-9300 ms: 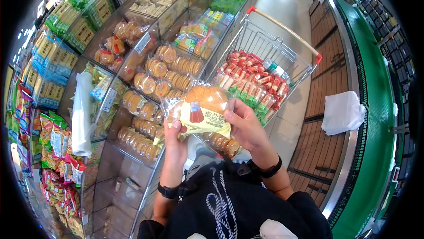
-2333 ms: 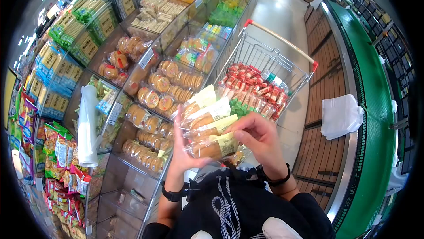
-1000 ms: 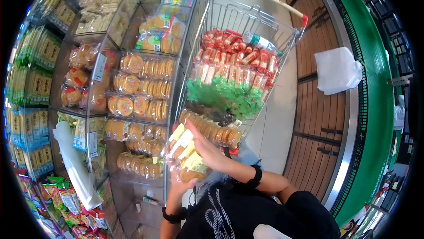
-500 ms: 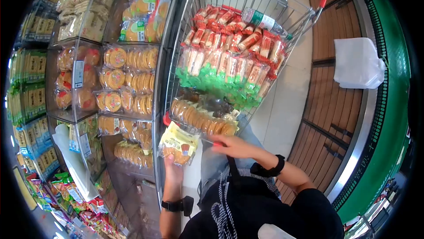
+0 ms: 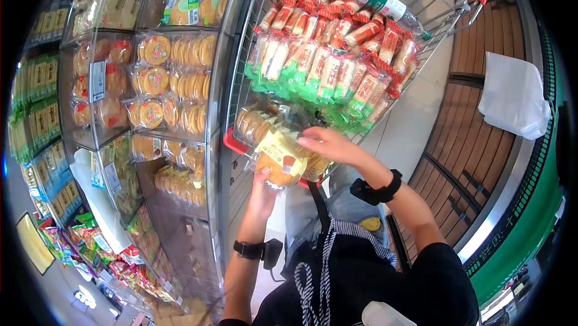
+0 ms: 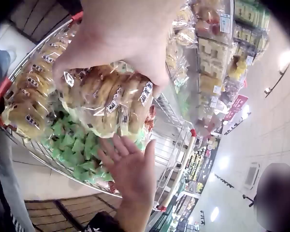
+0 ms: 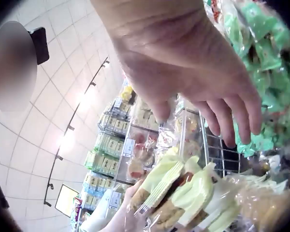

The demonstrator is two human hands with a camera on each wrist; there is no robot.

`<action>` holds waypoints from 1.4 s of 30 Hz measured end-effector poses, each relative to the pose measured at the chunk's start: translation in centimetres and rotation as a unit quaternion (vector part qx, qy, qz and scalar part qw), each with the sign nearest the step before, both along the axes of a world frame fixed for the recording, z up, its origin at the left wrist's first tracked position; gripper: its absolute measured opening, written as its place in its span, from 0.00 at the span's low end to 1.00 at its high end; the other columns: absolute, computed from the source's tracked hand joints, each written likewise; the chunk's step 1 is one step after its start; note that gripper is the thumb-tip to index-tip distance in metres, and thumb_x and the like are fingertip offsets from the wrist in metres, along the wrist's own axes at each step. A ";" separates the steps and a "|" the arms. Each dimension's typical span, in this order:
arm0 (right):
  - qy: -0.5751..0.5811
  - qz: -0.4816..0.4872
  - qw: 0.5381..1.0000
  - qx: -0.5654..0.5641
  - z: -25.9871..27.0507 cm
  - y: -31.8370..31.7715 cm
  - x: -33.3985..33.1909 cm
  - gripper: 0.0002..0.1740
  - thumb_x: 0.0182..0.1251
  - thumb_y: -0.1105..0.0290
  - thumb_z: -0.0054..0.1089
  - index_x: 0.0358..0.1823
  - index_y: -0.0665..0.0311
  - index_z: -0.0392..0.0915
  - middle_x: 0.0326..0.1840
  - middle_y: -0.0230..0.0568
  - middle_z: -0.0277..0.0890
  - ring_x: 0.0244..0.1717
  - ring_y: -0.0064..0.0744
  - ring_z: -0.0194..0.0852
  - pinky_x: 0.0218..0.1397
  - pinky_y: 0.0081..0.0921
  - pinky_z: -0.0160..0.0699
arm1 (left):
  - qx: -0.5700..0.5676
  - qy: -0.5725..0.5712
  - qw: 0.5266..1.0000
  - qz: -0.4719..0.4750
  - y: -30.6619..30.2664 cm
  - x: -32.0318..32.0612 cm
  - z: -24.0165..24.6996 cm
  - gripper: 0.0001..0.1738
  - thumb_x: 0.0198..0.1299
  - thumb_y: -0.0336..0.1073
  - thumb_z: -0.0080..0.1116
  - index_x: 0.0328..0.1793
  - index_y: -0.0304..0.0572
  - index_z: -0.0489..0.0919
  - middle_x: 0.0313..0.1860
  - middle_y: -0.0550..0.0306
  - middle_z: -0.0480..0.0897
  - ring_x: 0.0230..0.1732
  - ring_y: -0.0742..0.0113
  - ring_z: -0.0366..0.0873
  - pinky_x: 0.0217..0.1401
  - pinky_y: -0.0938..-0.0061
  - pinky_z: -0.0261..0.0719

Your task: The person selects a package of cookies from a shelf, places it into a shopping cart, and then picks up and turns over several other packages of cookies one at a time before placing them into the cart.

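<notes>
Several clear-wrapped round pastries (image 5: 278,158) with pale yellow labels are held in a row by my left hand (image 5: 261,196). In the left wrist view that hand (image 6: 118,43) spans the row of packs (image 6: 106,99) from above. They overlap the near end of the cart (image 5: 235,143), where other wrapped pastries (image 5: 250,125) lie. My right hand (image 5: 334,145) is just right of the held packs, its fingers extended. The right wrist view shows its palm (image 7: 179,67) above the yellow-labelled packs (image 7: 183,193), with nothing gripped.
Red-and-white wrapped snack sticks (image 5: 325,67) with green wrapper ends and a plastic bottle (image 5: 391,8) fill the cart's middle. Clear shelf bins of biscuits (image 5: 153,82) stand at the left. White plastic bags (image 5: 515,97) hang beside the green counter (image 5: 524,250) at the right.
Earlier both hands held one pack, then several fanned in the left hand. The left hand has since carried them right, over the cart's near end; the right hand has moved off them.
</notes>
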State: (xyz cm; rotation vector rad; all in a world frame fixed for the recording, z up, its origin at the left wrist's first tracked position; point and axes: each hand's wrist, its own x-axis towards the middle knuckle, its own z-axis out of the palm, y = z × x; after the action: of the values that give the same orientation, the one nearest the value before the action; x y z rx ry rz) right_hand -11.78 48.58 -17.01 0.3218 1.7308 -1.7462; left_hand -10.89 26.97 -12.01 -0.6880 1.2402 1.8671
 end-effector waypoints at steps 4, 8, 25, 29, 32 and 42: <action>-0.054 0.069 0.983 -0.163 0.4 -1.9 -2.1 0.44 0.55 0.48 0.60 0.62 0.75 0.55 0.52 0.51 0.68 0.51 0.33 0.68 0.53 0.26 0.68 | -0.020 0.015 0.999 0.027 -0.4 0.3 -1.2 0.40 0.51 0.42 0.56 0.68 0.42 0.51 0.62 0.53 0.63 0.62 0.60 0.63 0.63 0.63 0.62; -0.093 0.078 0.953 -0.279 -1.2 -2.8 -4.0 0.46 0.54 0.49 0.61 0.64 0.74 0.50 0.55 0.46 0.64 0.49 0.28 0.66 0.50 0.23 0.68 | -0.106 0.092 0.990 -0.007 -0.1 -2.2 -1.2 0.42 0.48 0.35 0.60 0.67 0.40 0.50 0.61 0.50 0.62 0.62 0.59 0.62 0.63 0.66 0.61; 0.090 -0.056 0.961 0.254 -4.2 1.2 4.9 0.19 0.57 0.64 0.54 0.46 0.67 0.68 0.38 0.50 0.76 0.38 0.49 0.75 0.40 0.37 0.73 | -0.490 0.406 0.698 -0.329 -2.7 -12.4 -8.4 0.59 0.30 0.45 0.71 0.69 0.38 0.47 0.55 0.35 0.62 0.53 0.47 0.65 0.56 0.62 0.67; 0.080 -0.062 0.953 0.287 -4.5 2.2 6.1 0.17 0.57 0.65 0.55 0.45 0.67 0.69 0.35 0.48 0.76 0.36 0.49 0.75 0.37 0.37 0.73 | -0.539 0.338 0.657 -0.406 1.2 -13.6 -10.7 0.61 0.25 0.50 0.71 0.68 0.40 0.49 0.51 0.34 0.63 0.53 0.41 0.63 0.58 0.60 0.65; 0.078 -0.078 0.949 0.295 -4.4 2.4 6.3 0.17 0.57 0.65 0.56 0.45 0.66 0.69 0.35 0.47 0.76 0.35 0.48 0.75 0.37 0.37 0.73 | -0.576 0.301 0.613 -0.449 3.4 -14.2 -11.7 0.61 0.26 0.52 0.69 0.68 0.41 0.49 0.52 0.36 0.62 0.54 0.39 0.63 0.57 0.58 0.65; 0.066 -0.089 0.948 0.298 -3.7 2.1 5.4 0.16 0.56 0.67 0.55 0.45 0.67 0.70 0.37 0.47 0.76 0.38 0.49 0.74 0.39 0.37 0.73 | -0.650 0.284 0.575 -0.408 4.4 -11.9 -12.3 0.65 0.25 0.55 0.70 0.70 0.45 0.45 0.53 0.33 0.61 0.55 0.37 0.60 0.58 0.50 0.57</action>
State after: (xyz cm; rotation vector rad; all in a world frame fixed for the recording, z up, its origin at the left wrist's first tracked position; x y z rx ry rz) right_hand -6.38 50.64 -20.66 0.6493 2.3731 -1.3426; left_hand -22.84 31.38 -24.33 -0.0028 2.7210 0.0669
